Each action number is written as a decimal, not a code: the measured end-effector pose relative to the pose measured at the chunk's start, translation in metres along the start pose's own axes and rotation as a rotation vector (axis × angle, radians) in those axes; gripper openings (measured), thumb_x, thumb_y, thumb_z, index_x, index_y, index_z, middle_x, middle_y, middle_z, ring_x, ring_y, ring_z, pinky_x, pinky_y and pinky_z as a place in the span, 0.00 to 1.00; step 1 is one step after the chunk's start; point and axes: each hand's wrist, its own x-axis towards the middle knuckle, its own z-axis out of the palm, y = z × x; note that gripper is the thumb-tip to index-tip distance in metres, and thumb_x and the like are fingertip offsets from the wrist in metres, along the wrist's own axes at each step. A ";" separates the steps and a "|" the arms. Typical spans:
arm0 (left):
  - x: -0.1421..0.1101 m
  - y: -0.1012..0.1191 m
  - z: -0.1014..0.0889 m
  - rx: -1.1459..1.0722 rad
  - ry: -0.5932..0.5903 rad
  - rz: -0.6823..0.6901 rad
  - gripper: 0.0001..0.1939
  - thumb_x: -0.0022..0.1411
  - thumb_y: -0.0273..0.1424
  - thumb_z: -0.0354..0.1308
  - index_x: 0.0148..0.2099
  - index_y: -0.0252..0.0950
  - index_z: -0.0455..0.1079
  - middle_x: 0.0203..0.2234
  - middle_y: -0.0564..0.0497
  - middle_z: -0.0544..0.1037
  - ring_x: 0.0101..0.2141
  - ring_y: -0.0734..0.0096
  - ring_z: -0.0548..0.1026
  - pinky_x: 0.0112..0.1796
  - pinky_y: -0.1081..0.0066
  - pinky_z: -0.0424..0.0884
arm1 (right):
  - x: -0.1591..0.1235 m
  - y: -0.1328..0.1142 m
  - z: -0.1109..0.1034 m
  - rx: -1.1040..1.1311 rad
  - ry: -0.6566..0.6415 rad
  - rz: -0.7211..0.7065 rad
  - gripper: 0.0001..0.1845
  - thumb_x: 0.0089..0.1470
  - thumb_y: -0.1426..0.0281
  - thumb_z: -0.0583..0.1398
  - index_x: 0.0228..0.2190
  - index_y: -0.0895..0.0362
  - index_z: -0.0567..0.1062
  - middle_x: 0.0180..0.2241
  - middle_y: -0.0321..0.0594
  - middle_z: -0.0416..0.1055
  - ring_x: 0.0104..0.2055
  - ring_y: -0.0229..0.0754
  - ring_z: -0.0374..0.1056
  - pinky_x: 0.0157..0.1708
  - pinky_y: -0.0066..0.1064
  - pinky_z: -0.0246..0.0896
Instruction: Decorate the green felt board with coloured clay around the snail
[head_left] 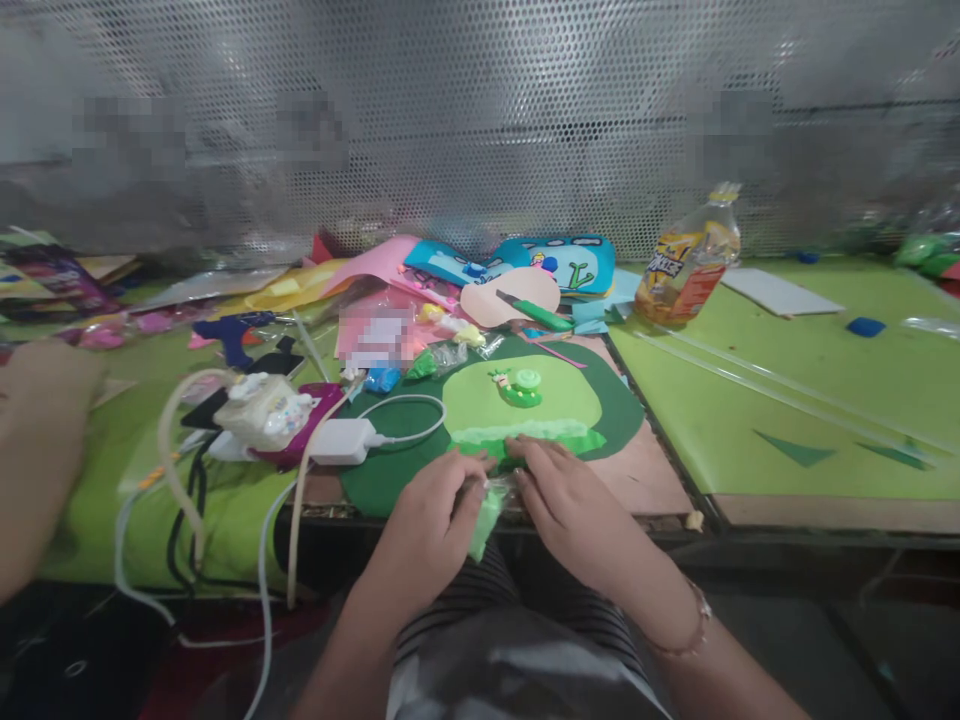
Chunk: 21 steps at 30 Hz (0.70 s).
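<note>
My left hand (439,505) is closed at the near edge of the work board, its thumb and fingers around a light green piece in clear plastic (487,518). My right hand (574,505) lies beside it with fingers stretched out, the fingertips on a green clay strip (577,440) and the thumb side close to the plastic. That strip has a paler wavy upper edge and runs along the bottom of a light green foam sheet (469,395), which rests on a dark green one (626,400). A small green clay snail (521,387) sits above the strip.
Left stand a power bank-like white block (341,441), cables and a glue gun (232,338). Behind are a green-handled cutter (536,312), foam sheets and clay packets. A juice bottle (682,270) stands right. Another person's arm (41,450) reaches in at left.
</note>
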 end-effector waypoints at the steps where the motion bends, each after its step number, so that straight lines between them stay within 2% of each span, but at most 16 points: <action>1: 0.001 -0.001 -0.001 -0.004 -0.039 -0.026 0.10 0.68 0.34 0.44 0.40 0.39 0.65 0.43 0.49 0.76 0.49 0.67 0.72 0.49 0.68 0.64 | 0.001 0.001 0.002 -0.031 -0.009 -0.023 0.16 0.63 0.74 0.45 0.49 0.66 0.65 0.46 0.54 0.69 0.50 0.51 0.64 0.51 0.46 0.61; 4: 0.000 -0.003 -0.002 -0.027 -0.113 -0.087 0.11 0.69 0.36 0.40 0.42 0.40 0.63 0.44 0.49 0.76 0.50 0.67 0.71 0.48 0.69 0.65 | 0.001 0.002 0.004 -0.081 -0.027 -0.086 0.19 0.63 0.74 0.45 0.51 0.69 0.63 0.47 0.55 0.69 0.53 0.52 0.62 0.52 0.46 0.60; 7: -0.001 -0.005 -0.002 -0.026 -0.122 -0.104 0.11 0.69 0.37 0.40 0.41 0.41 0.62 0.45 0.50 0.75 0.51 0.67 0.70 0.48 0.68 0.64 | 0.000 0.001 0.001 -0.086 -0.058 -0.093 0.19 0.63 0.73 0.46 0.52 0.68 0.64 0.48 0.53 0.69 0.54 0.51 0.60 0.53 0.45 0.59; 16: -0.001 -0.007 0.000 -0.005 -0.108 -0.089 0.11 0.69 0.37 0.40 0.40 0.40 0.61 0.45 0.48 0.75 0.49 0.64 0.72 0.48 0.65 0.65 | -0.001 -0.001 -0.001 -0.084 -0.122 -0.021 0.18 0.64 0.69 0.47 0.52 0.60 0.65 0.54 0.44 0.67 0.57 0.51 0.57 0.54 0.48 0.58; 21: -0.003 -0.007 0.000 0.004 -0.097 -0.079 0.11 0.68 0.37 0.40 0.40 0.40 0.62 0.45 0.45 0.76 0.50 0.61 0.71 0.48 0.63 0.66 | -0.002 -0.002 0.003 -0.111 -0.084 0.017 0.24 0.64 0.65 0.47 0.58 0.62 0.59 0.55 0.47 0.66 0.57 0.52 0.58 0.53 0.49 0.58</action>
